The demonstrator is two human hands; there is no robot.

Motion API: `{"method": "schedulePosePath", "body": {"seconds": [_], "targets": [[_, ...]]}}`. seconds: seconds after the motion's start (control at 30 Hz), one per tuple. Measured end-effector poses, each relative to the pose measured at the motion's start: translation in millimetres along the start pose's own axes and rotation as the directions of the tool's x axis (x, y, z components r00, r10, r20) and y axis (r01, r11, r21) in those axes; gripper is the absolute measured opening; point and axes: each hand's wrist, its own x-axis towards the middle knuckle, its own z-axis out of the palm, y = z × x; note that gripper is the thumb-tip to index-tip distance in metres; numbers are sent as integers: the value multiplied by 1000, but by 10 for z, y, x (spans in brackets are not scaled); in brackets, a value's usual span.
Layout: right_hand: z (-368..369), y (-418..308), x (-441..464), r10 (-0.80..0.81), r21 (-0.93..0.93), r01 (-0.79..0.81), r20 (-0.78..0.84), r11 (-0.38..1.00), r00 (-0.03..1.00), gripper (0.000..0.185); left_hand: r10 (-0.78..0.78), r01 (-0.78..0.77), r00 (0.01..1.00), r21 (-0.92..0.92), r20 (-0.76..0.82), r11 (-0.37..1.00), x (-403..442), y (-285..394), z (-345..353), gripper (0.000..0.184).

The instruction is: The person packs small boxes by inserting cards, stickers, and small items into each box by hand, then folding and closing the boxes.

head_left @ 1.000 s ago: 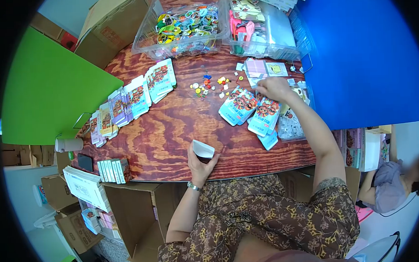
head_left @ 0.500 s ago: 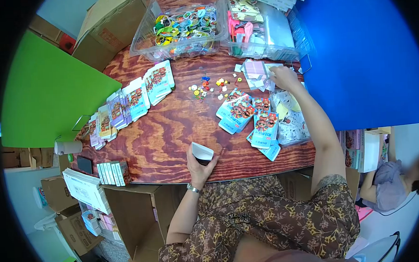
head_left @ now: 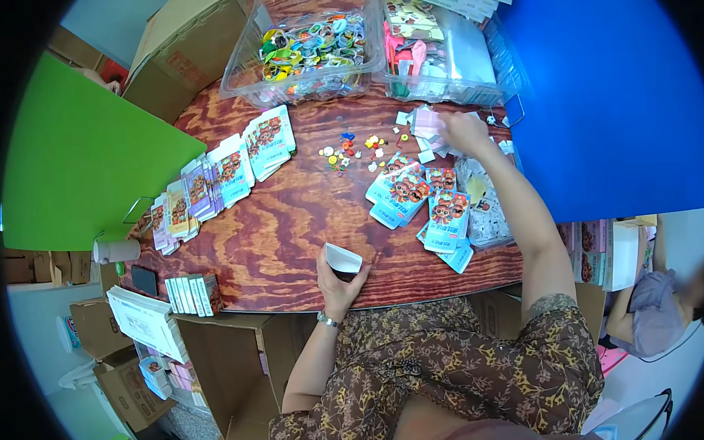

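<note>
Near the table's front edge my left hand (head_left: pixel 340 290) is wrapped round a small carton (head_left: pixel 343 259), its white inside facing up. Farther off, my right hand (head_left: pixel 467 134) reaches over a loose pile of pale pink and white cards (head_left: pixel 426 123). Its fingers are curled down at the pile's right side, and the tips are hidden. Close by lie flat blue-and-white printed cartons (head_left: pixel 401 191) and, under my right forearm, a clear tray of small packets (head_left: pixel 487 215). Tiny coloured trinkets (head_left: pixel 349 146) are scattered left of the cards.
Two clear bins, one of colourful bands (head_left: pixel 315 47) and one of bags and packets (head_left: pixel 447 50), stand at the back. Fanned flat cartons (head_left: pixel 230 170) line the left. Green (head_left: pixel 94 151) and blue (head_left: pixel 603 95) panels flank the table. Another person (head_left: pixel 657 310) sits at right.
My right hand has shifted left and slightly nearer me, from the right end of the card pile onto it. My left hand keeps the carton in nearly the same place.
</note>
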Motion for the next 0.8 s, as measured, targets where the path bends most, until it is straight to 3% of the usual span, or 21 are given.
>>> {"method": "schedulePosePath", "body": {"seconds": [0.03,0.07,0.2,0.3,0.4,0.43,0.5,0.57,0.6,0.7,0.73,0.8], "targets": [[12,99,61,46,-45,-48,-36,998,998,38,-3,3,1000,7,4,1000,4,22,-12,95],[60,191,145,94,-107,-84,91,991,991,42,-3,2,1000,12,6,1000,25,36,-12,95],[22,-40,120,39,-95,-19,209,995,977,43,36,-36,999,33,-6,999,15,10,-5,96],[-276,-274,-20,-38,-54,43,91,998,995,44,8,-8,1000,20,4,1000,1,6,-10,96],[-730,-278,12,-294,221,281,27,934,956,33,10,-10,1000,20,16,1000,22,37,-15,96],[-894,-270,58,-329,358,357,-139,863,934,26,0,-1,1000,24,24,1000,9,31,-19,96],[-1276,-257,237,-144,350,203,-189,914,971,26,-9,8,1000,28,29,1000,-14,10,-9,97],[-1148,63,725,-178,311,295,-354,903,918,26,20,-21,999,56,25,998,6,29,-16,97],[-1143,124,883,-106,351,203,-276,914,955,25,25,-27,999,74,19,997,15,30,-23,98],[-677,548,1525,-154,178,182,-163,967,975,25,44,-46,999,117,24,992,-11,28,-23,99],[-618,574,1593,-138,228,158,-102,961,985,26,27,-29,999,98,24,995,-17,25,-19,99],[-489,548,1729,-148,39,149,-30,988,989,24,26,-29,999,104,27,994,-13,47,-27,100]]}}
